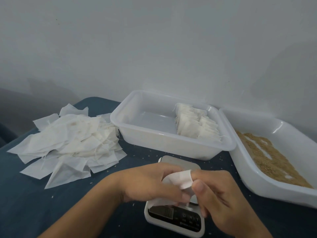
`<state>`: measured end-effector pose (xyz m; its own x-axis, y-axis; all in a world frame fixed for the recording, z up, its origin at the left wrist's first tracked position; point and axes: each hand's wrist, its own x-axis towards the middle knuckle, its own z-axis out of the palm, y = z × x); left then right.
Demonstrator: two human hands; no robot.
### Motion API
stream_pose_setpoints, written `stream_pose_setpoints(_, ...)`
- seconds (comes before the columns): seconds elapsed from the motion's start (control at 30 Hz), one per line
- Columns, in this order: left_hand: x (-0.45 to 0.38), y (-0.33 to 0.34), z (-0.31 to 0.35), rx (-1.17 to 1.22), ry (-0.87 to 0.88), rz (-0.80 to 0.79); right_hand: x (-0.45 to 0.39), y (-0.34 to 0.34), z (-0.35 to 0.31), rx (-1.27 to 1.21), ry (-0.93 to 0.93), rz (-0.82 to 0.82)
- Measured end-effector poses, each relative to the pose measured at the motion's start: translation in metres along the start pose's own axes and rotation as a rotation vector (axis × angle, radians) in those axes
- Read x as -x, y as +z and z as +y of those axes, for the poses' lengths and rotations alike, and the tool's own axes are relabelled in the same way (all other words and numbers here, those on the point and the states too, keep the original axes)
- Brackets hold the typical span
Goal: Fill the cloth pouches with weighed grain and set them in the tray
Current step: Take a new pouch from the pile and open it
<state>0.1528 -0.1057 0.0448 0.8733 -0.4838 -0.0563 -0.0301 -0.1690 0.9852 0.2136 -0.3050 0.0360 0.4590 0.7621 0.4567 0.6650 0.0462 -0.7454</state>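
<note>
dark blue table (25, 194) | pouch pile (68, 145) | tray (164, 145) | grain tray (257, 172) | scale (175, 220)

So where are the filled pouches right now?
In the head view, the filled pouches stand in rows at the right end of the middle tray, between the pile of empty pouches and the grain tray.

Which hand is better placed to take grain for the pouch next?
Probably the right hand: the grain tray lies directly on its side, while the left hand grips most of the pouch.
</note>
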Motion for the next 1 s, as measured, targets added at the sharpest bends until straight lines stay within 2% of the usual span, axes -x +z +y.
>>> stream_pose_setpoints(0.1,-0.014,0.003,0.014,-0.362,-0.006,0.032,0.004,-0.007,0.003,0.036,-0.033,0.14)
stream_pose_setpoints(0.2,-0.032,0.012,0.02,-0.512,-0.012,0.124,0.009,-0.015,0.005,0.067,-0.053,0.278)
stream_pose_setpoints(0.3,-0.042,0.02,0.011,-0.41,-0.023,0.26,0.013,-0.022,0.007,0.146,-0.072,0.388)
stream_pose_setpoints(0.4,-0.041,0.023,-0.005,-0.351,-0.023,0.322,0.012,-0.025,0.006,0.207,-0.084,0.38)
stream_pose_setpoints(0.6,-0.03,0.022,-0.011,-0.223,0.009,0.272,0.011,-0.021,0.01,0.337,-0.083,0.22)
stream_pose_setpoints(0.73,-0.031,0.024,-0.008,-0.261,0.049,0.223,0.01,-0.016,0.015,0.311,-0.015,0.172)
stream_pose_setpoints(0.9,-0.03,0.021,-0.006,-0.209,0.139,0.243,0.01,-0.015,0.008,0.187,-0.102,0.291)
stream_pose_setpoints(1.0,-0.031,0.016,-0.01,-0.177,0.147,0.321,0.012,-0.02,0.01,0.219,-0.126,0.458)
